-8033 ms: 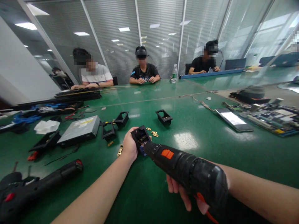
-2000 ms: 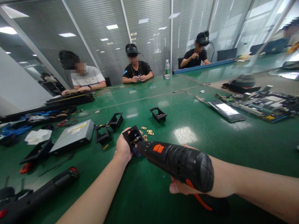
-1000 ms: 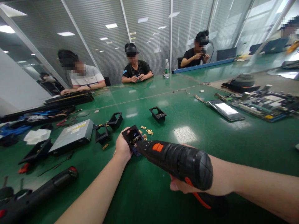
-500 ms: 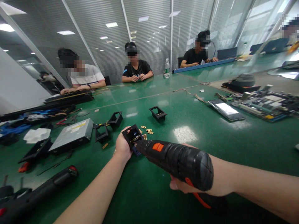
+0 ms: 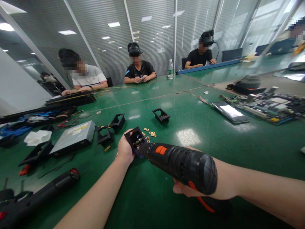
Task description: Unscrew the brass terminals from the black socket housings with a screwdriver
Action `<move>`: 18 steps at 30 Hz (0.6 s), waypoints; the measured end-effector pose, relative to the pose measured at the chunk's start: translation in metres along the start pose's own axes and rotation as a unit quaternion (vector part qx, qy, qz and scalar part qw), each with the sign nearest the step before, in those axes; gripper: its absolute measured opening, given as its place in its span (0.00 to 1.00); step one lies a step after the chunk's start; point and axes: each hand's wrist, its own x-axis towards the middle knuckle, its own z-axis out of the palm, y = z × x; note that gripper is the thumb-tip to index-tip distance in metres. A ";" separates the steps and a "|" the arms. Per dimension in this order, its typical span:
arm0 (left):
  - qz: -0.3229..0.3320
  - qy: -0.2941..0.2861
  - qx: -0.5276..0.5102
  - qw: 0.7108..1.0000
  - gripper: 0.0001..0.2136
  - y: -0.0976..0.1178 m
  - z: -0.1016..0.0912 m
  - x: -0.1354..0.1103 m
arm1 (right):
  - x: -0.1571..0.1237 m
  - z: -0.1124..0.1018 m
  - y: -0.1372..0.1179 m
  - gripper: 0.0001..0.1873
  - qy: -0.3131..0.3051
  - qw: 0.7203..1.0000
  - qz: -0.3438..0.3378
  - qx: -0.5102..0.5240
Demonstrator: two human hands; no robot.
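My left hand (image 5: 125, 148) is closed around the left side of a black plastic frame (image 5: 130, 137), which it holds tilted above the green table. Shiny metal parts show inside the frame's opening. My right hand (image 5: 188, 187) grips a black and orange cordless screwdriver (image 5: 178, 160), its nose pointing into that opening. The tip of the bit is hard to make out. Just beyond the held frame lie several small brass plates (image 5: 152, 133). Two similar black frames (image 5: 104, 135) stand to the left, and another black frame (image 5: 161, 115) sits farther back.
A silver disc drive (image 5: 73, 138) and a white tissue (image 5: 38, 138) lie left. A second black power tool (image 5: 40, 194) is at the lower left. Rightward are a phone-like device (image 5: 230, 112) and circuit boards (image 5: 274, 105). Several people sit across the table, near a water bottle (image 5: 170, 69).
My hands, the frame and the screwdriver stay almost in place. Across the table, the person at the right has drawn a hand in slightly.
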 end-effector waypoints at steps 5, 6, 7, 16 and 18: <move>0.000 0.004 -0.002 1.000 0.10 0.001 0.000 0.000 | 0.001 -0.001 -0.001 0.06 -0.005 0.999 -0.004 0.040; -0.002 0.002 -0.002 1.000 0.10 0.001 0.000 -0.001 | 0.000 -0.001 -0.001 0.06 -0.005 0.999 -0.003 0.041; -0.004 -0.001 -0.001 1.000 0.10 0.001 0.001 -0.001 | 0.000 -0.001 -0.002 0.06 -0.007 0.999 0.000 0.039; -0.009 -0.014 0.004 1.000 0.09 0.002 0.002 -0.003 | 0.001 -0.001 -0.005 0.06 -0.016 0.996 0.040 0.072; -0.007 -0.014 0.002 1.000 0.09 0.002 0.002 -0.003 | 0.001 -0.001 -0.004 0.07 -0.019 0.997 0.039 0.068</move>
